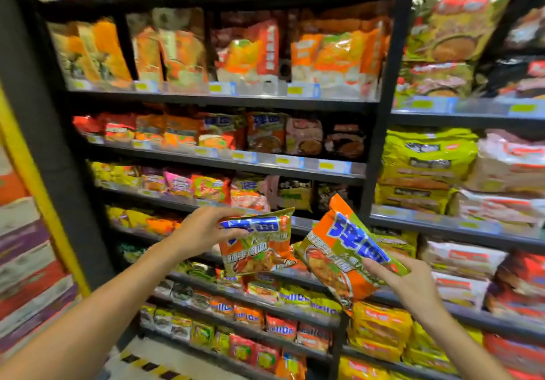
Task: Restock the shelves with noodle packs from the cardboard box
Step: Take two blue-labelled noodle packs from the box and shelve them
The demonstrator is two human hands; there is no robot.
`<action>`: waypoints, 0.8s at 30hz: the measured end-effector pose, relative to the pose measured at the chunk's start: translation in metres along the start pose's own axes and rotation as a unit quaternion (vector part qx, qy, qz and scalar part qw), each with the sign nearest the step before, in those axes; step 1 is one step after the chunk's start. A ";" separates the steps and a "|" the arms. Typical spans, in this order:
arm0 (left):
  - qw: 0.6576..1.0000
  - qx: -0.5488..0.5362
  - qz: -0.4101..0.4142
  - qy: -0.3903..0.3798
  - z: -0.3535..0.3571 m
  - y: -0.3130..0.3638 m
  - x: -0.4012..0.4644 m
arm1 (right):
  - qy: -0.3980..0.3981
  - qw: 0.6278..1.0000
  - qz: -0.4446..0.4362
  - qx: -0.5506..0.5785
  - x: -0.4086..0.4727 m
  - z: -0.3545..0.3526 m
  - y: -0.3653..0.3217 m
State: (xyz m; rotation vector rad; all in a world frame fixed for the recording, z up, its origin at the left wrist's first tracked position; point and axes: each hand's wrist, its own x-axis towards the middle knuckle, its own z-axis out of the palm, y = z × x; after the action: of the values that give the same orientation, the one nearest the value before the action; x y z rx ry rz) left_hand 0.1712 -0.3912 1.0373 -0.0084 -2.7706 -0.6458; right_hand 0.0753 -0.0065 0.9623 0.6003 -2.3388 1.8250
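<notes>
My left hand (203, 230) grips the top left corner of an orange and green noodle pack (259, 249) with blue lettering, held in the air in front of the middle shelves. My right hand (413, 285) holds a second, matching noodle pack (339, 255), tilted to the right, by its lower right edge. The two packs almost touch at their near corners. Matching packs (219, 131) stand on the black shelf (224, 155) higher up. The cardboard box is out of view.
Black shelving full of noodle packs fills the view, split by a dark upright post (380, 143). Larger multi-packs (427, 167) fill the right bay. Stacked goods (26, 261) and a yellow pillar stand at the left. Striped floor tape (147, 365) shows below.
</notes>
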 end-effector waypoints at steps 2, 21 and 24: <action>1.000 0.007 -0.006 0.012 -0.017 -0.018 -0.002 | -0.002 1.000 -0.006 0.009 0.006 0.023 -0.014; 0.988 0.012 0.127 0.083 -0.111 -0.158 0.093 | 0.098 0.995 -0.006 -0.023 0.055 0.175 -0.084; 0.983 -0.012 0.146 0.109 -0.114 -0.156 0.122 | 0.118 0.993 -0.004 -0.031 0.070 0.168 -0.083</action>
State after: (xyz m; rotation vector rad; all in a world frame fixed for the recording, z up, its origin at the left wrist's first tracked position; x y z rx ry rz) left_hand 0.0757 -0.5887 1.1020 -0.3217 -2.4835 -0.5638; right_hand 0.0677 -0.1987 1.0154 0.3626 -2.2236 1.7095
